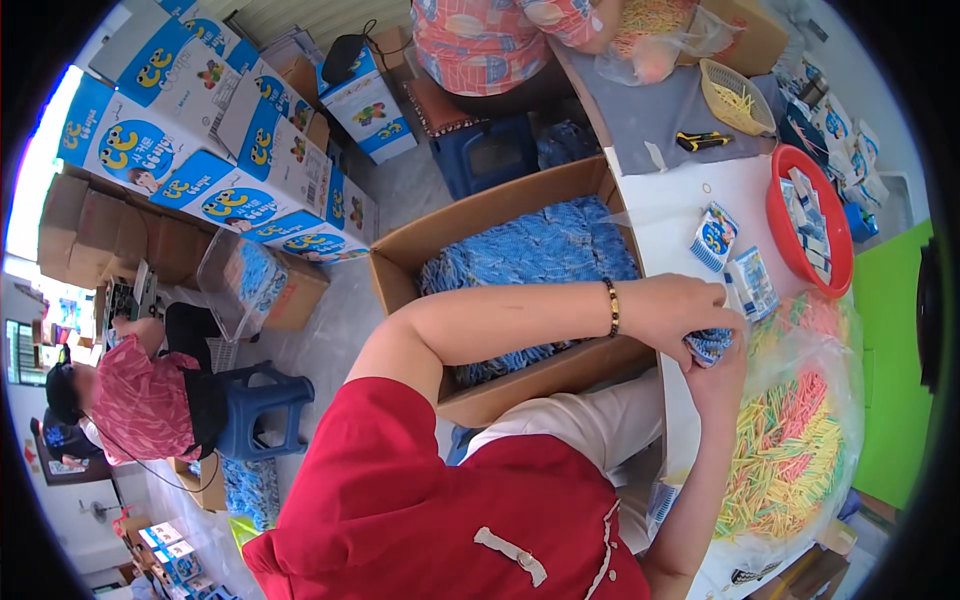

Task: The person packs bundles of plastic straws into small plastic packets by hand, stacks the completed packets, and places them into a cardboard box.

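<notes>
Both my hands are at the white table [668, 215], closed around a small bundle of blue-and-white striped packets [709, 346]. My left hand [678, 308], with a beaded bracelet at the wrist, comes over from the left and grips the top. From below, my right hand [722, 378] wraps the other side; some of its fingers are hidden. Just beyond lie two packet bundles, one nearer [754, 282] and one farther [714, 236]. Under my left forearm stands an open cardboard box [400, 285] full of blue striped packets [530, 245].
A red basin [776, 200] holds packets. Beside my right forearm sits a clear bag of coloured sticks [775, 460]. A box cutter [703, 141] and a yellow basket [712, 88] lie farther back. Co-workers sit ahead [480, 45] and left [145, 400]; printed cartons [215, 130] are stacked left.
</notes>
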The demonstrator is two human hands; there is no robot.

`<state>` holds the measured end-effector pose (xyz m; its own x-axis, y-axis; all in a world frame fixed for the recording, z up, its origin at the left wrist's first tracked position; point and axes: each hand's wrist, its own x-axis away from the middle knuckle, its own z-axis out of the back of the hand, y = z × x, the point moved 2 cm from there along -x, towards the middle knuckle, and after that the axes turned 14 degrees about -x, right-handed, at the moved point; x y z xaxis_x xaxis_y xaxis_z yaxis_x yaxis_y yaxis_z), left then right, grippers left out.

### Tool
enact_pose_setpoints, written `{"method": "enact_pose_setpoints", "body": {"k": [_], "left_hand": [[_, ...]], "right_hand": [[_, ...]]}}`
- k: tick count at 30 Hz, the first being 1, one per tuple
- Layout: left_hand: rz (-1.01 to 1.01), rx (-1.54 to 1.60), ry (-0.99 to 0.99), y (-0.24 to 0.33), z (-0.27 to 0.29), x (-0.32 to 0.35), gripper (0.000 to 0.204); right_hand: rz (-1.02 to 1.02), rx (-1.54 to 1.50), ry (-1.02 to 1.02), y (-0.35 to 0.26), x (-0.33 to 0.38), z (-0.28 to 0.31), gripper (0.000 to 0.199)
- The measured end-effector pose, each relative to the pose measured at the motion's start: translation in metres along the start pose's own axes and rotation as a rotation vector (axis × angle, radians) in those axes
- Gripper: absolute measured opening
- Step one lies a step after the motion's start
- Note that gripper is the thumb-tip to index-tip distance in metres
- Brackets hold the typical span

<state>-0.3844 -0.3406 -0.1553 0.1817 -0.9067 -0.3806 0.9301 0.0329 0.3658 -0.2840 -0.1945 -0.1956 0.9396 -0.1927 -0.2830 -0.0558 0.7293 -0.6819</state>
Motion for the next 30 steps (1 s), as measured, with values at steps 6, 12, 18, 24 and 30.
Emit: {"method": "enact_pose_setpoints", "body": {"k": [6, 12, 18, 24, 30], "left_hand": [[-0.024, 0.016, 0.134, -0.019, -0.007, 0.037, 0.057], [0.065, 0.006, 0.33, -0.05, 0.03, 0.07, 0.05], [0.713, 0.249, 0.526, -0.116, 0.093, 0.19, 0.049], [0.47, -0.316, -0.137, -0.129, 0.074, 0.304, 0.043], [0.255, -0.345, -0.885, -0.158, -0.033, 0.364, 0.033]], "right_hand": [[0.001, -0.088, -0.022, -0.018, -0.004, -0.033, 0.078], [-0.107, -0.523, -0.005, -0.067, -0.024, -0.055, 0.094], [0.05, -0.478, 0.012, -0.047, -0.007, -0.065, 0.094], [0.136, -0.223, -0.149, -0.011, 0.018, -0.095, 0.076], [0.3, -0.1, -0.375, -0.018, 0.024, -0.144, 0.072]]}}
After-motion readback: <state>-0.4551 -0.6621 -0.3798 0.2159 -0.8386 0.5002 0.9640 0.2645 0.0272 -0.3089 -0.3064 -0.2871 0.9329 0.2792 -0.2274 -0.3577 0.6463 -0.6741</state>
